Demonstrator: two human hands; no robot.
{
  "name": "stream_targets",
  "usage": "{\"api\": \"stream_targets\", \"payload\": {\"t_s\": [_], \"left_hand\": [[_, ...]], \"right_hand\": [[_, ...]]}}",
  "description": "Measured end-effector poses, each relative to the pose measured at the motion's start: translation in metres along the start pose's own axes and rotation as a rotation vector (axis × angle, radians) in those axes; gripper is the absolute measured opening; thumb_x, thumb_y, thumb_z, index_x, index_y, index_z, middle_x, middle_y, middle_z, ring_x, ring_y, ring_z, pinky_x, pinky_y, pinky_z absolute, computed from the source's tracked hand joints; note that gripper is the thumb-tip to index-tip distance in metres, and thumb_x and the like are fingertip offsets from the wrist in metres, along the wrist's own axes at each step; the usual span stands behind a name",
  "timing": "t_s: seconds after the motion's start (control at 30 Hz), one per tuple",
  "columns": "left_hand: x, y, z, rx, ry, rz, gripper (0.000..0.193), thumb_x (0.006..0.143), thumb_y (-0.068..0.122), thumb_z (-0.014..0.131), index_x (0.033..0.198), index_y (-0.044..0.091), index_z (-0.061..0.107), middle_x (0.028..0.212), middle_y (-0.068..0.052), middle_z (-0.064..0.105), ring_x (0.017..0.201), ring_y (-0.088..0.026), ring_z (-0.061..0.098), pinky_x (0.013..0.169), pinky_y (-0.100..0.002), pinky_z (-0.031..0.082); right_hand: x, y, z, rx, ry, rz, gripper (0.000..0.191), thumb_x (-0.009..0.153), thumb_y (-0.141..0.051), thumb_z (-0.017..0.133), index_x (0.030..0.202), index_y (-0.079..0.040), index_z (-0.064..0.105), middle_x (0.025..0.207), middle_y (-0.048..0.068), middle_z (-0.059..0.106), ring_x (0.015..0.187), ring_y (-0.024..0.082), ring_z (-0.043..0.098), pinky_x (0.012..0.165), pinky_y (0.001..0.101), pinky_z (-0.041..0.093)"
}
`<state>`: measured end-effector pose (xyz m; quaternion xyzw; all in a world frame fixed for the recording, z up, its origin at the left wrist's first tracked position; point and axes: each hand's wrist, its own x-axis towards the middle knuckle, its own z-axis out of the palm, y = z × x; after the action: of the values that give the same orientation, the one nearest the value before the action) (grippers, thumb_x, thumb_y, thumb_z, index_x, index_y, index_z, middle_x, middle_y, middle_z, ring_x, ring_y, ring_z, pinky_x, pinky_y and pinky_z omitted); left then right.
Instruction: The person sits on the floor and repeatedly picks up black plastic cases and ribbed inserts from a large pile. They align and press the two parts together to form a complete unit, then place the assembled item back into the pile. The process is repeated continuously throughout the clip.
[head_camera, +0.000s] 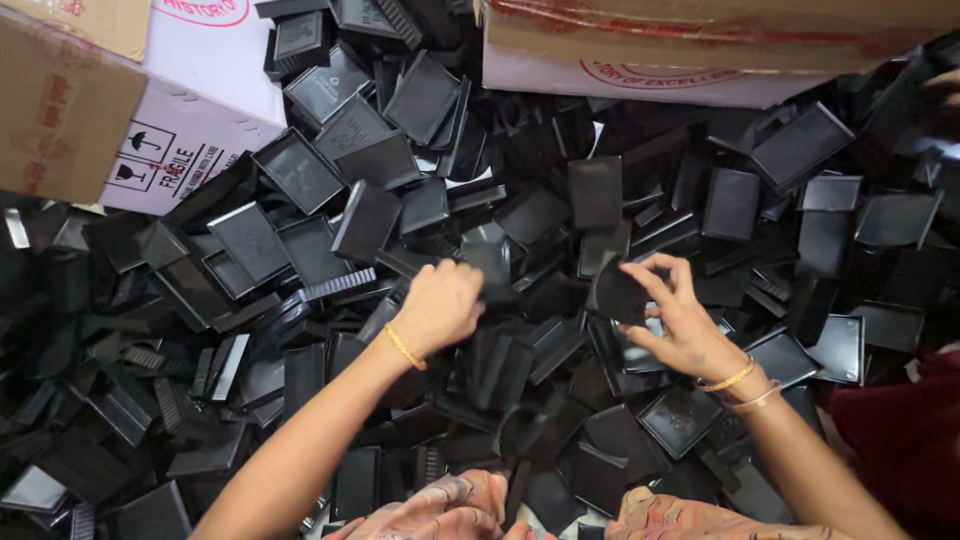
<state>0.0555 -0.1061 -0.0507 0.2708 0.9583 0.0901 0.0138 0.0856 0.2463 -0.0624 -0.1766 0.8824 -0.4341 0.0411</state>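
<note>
A big heap of black plastic parts (300, 180), flat rectangular lids and shallow trays, covers the whole floor in front of me. My left hand (437, 305) reaches into the middle of the heap, its fingers curled around a black piece (488, 255) lying there. My right hand (675, 315) is raised slightly to the right and pinches a dark rounded black piece (615, 295) between thumb and fingers. Both wrists wear thin gold bangles. My knees in patterned cloth show at the bottom edge.
A brown and white cardboard box (150, 130) stands at the upper left, another cardboard box (690, 50) at the top right. Dark red cloth (900, 430) lies at the right edge. Another person's fingers (945, 85) show at the far right.
</note>
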Motion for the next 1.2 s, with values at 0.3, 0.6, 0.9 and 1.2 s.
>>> {"api": "stream_targets", "payload": {"t_s": [0.3,0.6,0.9,1.2], "left_hand": [[0.006,0.084,-0.031,-0.724,0.397,0.273,0.049,0.083,0.007,0.070,0.129,0.008,0.056,0.145,-0.021,0.054,0.134,-0.042,0.057,0.111,-0.044,0.050],[-0.003,0.102,-0.010,-0.906,0.414,0.367,0.047,0.101,0.020,0.075,0.142,0.018,0.051,0.161,-0.016,0.042,0.150,-0.038,0.046,0.127,-0.043,0.039],[-0.005,0.103,-0.012,-0.828,0.415,0.399,0.067,0.089,0.018,0.083,0.148,0.015,0.052,0.163,-0.019,0.041,0.151,-0.039,0.045,0.127,-0.045,0.040],[-0.009,0.115,-0.027,-0.837,0.362,0.408,0.075,0.085,0.024,0.084,0.148,0.005,0.049,0.160,-0.023,0.039,0.148,-0.043,0.045,0.122,-0.048,0.040]], "right_hand": [[-0.006,-0.029,0.014,0.935,-0.057,0.014,0.101,0.076,0.001,0.076,0.162,-0.011,0.025,0.147,0.014,0.049,0.137,0.022,0.048,0.112,0.0306,0.043],[-0.010,-0.026,0.013,1.411,0.113,0.042,0.095,0.087,0.000,0.072,0.166,-0.012,0.021,0.152,0.021,0.044,0.132,0.028,0.053,0.106,0.0380,0.047],[-0.018,-0.037,0.011,1.085,0.151,-0.205,0.101,0.081,-0.007,0.085,0.162,-0.008,0.024,0.156,0.022,0.044,0.145,0.033,0.049,0.118,0.0437,0.046],[-0.016,-0.043,0.016,1.239,0.274,-0.017,0.090,0.092,-0.014,0.076,0.164,-0.007,0.023,0.146,0.021,0.052,0.128,0.031,0.055,0.104,0.0418,0.049]]}}
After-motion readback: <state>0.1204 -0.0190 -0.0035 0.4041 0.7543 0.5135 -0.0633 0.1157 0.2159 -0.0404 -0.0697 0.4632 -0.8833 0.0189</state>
